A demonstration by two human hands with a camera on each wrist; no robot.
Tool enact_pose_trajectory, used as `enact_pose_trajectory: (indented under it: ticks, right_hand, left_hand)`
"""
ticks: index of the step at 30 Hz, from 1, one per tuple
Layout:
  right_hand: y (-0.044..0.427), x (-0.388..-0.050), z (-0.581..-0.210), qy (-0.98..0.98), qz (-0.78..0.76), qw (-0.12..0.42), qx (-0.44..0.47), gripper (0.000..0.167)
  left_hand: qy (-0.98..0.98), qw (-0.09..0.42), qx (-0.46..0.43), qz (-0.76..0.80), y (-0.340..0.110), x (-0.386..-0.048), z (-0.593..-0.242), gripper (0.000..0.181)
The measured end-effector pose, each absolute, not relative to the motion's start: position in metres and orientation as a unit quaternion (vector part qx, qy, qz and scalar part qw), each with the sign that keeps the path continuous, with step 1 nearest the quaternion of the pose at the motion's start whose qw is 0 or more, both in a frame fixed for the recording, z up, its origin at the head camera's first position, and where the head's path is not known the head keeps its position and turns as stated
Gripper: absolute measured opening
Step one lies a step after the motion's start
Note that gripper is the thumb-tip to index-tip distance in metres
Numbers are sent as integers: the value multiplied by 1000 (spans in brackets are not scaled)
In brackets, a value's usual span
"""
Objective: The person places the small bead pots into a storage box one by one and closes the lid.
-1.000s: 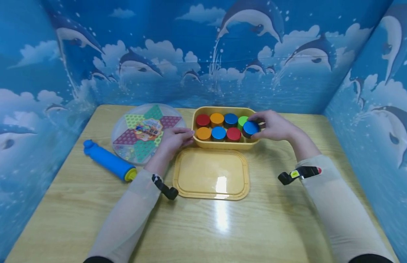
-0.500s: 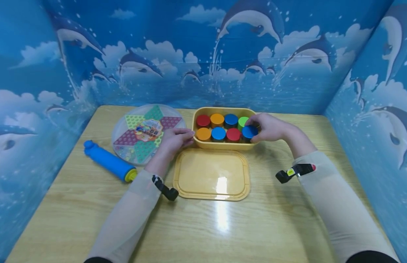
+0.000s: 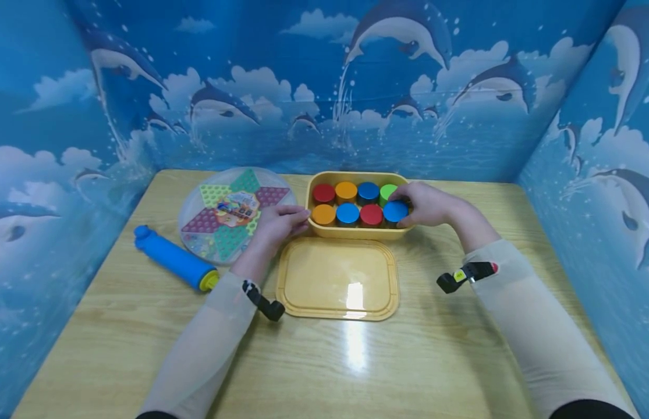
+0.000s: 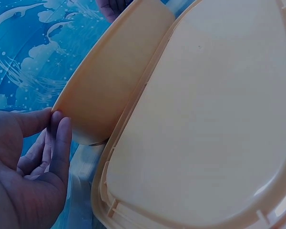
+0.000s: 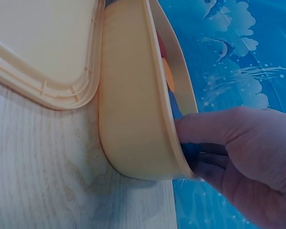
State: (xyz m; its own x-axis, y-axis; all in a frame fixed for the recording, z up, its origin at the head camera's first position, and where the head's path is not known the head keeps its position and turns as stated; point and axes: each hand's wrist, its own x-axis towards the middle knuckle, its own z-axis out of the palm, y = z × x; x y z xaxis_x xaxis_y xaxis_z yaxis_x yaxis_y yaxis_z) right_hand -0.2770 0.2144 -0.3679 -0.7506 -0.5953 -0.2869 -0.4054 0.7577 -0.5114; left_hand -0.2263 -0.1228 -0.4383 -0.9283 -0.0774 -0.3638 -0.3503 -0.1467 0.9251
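Observation:
A yellow plastic box (image 3: 358,233) at the back of the table holds two rows of small round tubs with red, orange, blue and green lids. My left hand (image 3: 279,223) pinches the box's left rim between thumb and fingers, seen closely in the left wrist view. At the front right corner inside the box, my right hand (image 3: 429,203) grips a blue-lidded tub (image 3: 394,212). In the right wrist view the thumb reaches over the rim, and the wall of the box hides most of that tub.
The box's flat yellow lid (image 3: 337,276) lies just in front of it. To the left is a round clear case (image 3: 204,219) with a coloured star board. Beside that lies a blue bottle-like cylinder (image 3: 174,256) with a yellow end. Dolphin-print cloth walls (image 3: 324,139) border the table.
My right hand has lowered the blue-lidded tub and shifted it slightly left, into the box's front right corner. The left hand stays at the left rim.

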Motion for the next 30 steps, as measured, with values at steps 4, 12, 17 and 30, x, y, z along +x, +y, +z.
enact_pose_trajectory:
  ticks: [4,12,17,30]
  right_hand:
    - [217,-277,-371,913,-205,206,-286,56]
    - [209,-279,-372,912,-187,212,-298,56]
    - [207,-281,-370,913,-179,227,-289,56]
    - [211,-277,-375,914,-207,215,-275,59]
  left_hand:
    - [647,92,-165,739,-122,-226,-437,30]
    - [663,90,-167,724,-123,-224,-434,31]
    - [658,90,-167,729,-123,-223,-434,30]
    - [659,93,-169,727,-123,-225,-436,31]
